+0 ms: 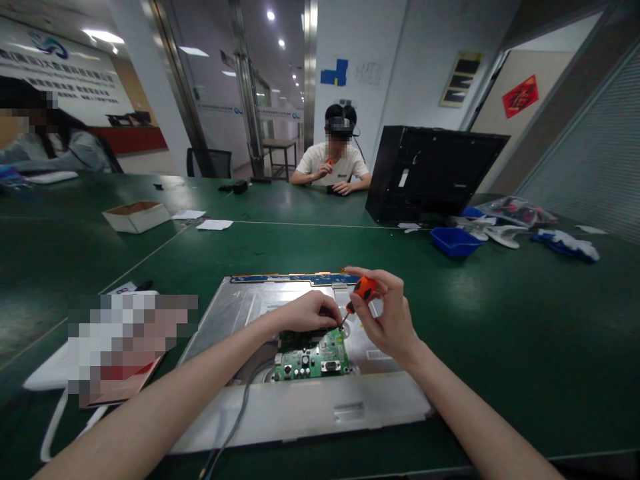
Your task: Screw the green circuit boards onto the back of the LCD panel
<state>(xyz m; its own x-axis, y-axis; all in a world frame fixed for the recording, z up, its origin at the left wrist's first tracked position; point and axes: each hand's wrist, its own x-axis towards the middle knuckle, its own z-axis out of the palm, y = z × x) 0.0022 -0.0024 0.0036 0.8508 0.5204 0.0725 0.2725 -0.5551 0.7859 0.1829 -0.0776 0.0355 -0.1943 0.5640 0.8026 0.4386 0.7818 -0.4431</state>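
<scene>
My right hand grips an orange and black screwdriver by its handle, the shaft slanting down to the left. Its tip meets the upper right corner of a green circuit board. Close to that tip, my left hand has its fingers pinched together; whatever they hold, if anything, is hidden. The board sits on a silvery metal display panel lying flat on the table. Along the panel's far edge runs a narrow blue circuit strip. A dark cable passes from the board's left side toward me.
The green table carries a white box, a blue tray, blue-white gloves and a standing black monitor. A pixelated bag lies left of the panel. Opposite sits a person; another person is at far left.
</scene>
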